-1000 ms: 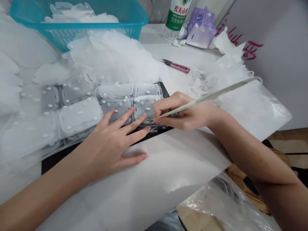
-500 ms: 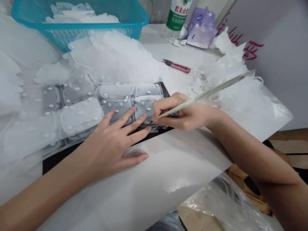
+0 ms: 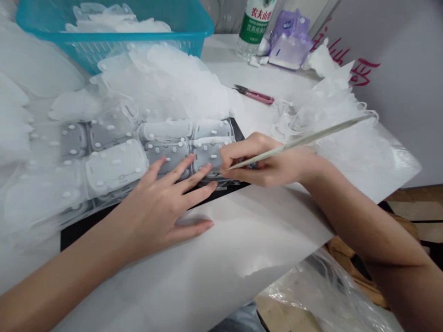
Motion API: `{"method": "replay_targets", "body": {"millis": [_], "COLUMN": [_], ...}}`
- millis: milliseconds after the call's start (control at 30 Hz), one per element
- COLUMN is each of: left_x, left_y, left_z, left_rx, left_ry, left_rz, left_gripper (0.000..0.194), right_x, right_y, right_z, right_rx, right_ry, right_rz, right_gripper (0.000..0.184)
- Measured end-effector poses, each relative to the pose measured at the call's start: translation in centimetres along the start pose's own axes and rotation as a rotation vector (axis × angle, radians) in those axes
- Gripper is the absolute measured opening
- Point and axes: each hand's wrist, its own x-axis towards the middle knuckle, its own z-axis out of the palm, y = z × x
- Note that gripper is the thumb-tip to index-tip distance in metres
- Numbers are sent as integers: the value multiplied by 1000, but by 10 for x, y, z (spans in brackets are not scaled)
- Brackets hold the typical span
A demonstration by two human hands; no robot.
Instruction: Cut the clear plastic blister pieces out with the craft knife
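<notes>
Fingers spread, my left hand [image 3: 162, 203] lies flat over the front edge of a sheet of moulded rounded-rectangle pieces [image 3: 169, 150], translucent white to grey with small raised pegs. Beneath the sheet is a black board [image 3: 83, 230]. At the sheet's right front corner, my right hand [image 3: 266, 161] pinches a long, thin, pale stick-like tool [image 3: 321, 136] like a pen. Its lower tip is at the pieces, mostly hidden by the fingers, so I cannot tell its kind. Its rear end slants up to the right.
Thin white pieces [image 3: 166, 83] are heaped behind the sheet, before a blue basket [image 3: 138, 41] holding more. Pink-handled thread snips [image 3: 256, 95] lie behind my right hand. White scraps [image 3: 332, 120] pile at right. A water bottle [image 3: 254, 27] and purple tissue pack [image 3: 290, 39] stand behind.
The rear end of the stick-like tool has dipped and swung slightly to the right. My right hand has shifted barely; my left hand stays in place.
</notes>
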Motion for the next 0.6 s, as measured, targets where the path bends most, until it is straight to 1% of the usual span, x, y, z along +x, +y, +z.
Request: {"method": "replay_targets", "body": {"millis": [167, 233, 433, 500, 600], "left_x": [-1, -1, 0, 0, 0], "left_y": [0, 0, 0, 0, 0], "left_z": [1, 1, 0, 0, -1], "left_rx": [6, 17, 24, 10, -4], "left_ry": [0, 5, -6, -14, -17], "left_rz": [-2, 4, 7, -2, -9], "left_gripper": [53, 52, 51, 52, 52], "right_x": [-4, -4, 2, 2, -1], "right_y": [0, 1, 3, 3, 3], "right_z": [-9, -8, 3, 3, -3], "right_rx": [-4, 18, 110, 100, 61], "right_ry": [-57, -49, 28, 23, -25], "right_rz": [2, 5, 12, 5, -1], "right_gripper": [19, 19, 21, 21, 20]}}
